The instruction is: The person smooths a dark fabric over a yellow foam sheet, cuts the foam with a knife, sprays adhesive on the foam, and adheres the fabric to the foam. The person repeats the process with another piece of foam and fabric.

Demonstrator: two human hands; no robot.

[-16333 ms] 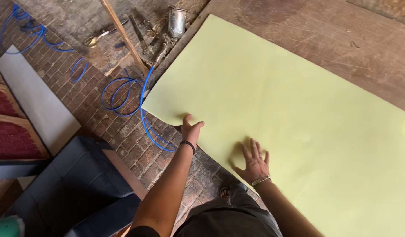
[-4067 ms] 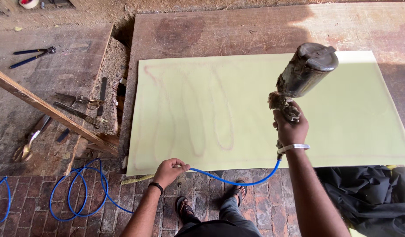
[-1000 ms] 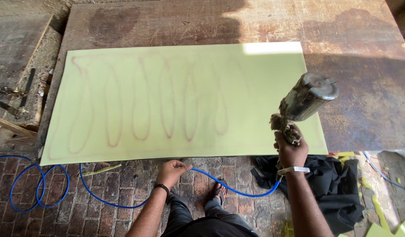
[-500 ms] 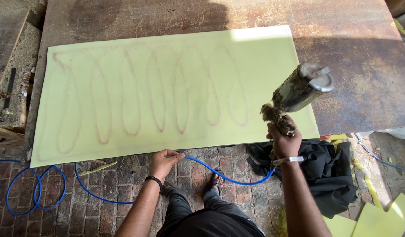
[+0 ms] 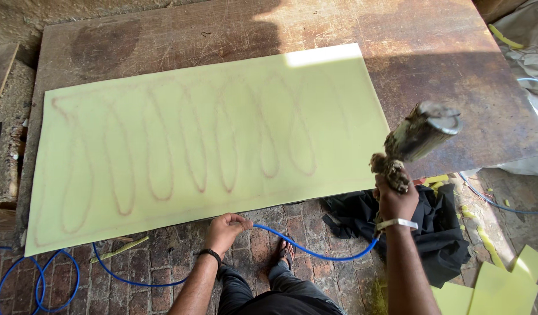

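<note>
Head view: the right hand point(image 5: 395, 201) was closed around the grip of a grimy spray gun point(image 5: 414, 141), held upright with its cup tilted toward the upper right, above the near right corner of the pale yellow-green sheet point(image 5: 210, 140). The left hand point(image 5: 224, 230) had its fingers curled around the blue hose point(image 5: 315, 253), just off the sheet's near edge. The hose ran from that hand in a sagging arc to the gun's base, and also trailed left into loops on the brick floor point(image 5: 164, 256). The sheet lay flat on a worn wooden board point(image 5: 444, 76) and bore a brownish looping line across most of its width. A black cloth point(image 5: 432, 227) lay beneath the right forearm, with yellow offcuts point(image 5: 502, 286) near it.
</note>
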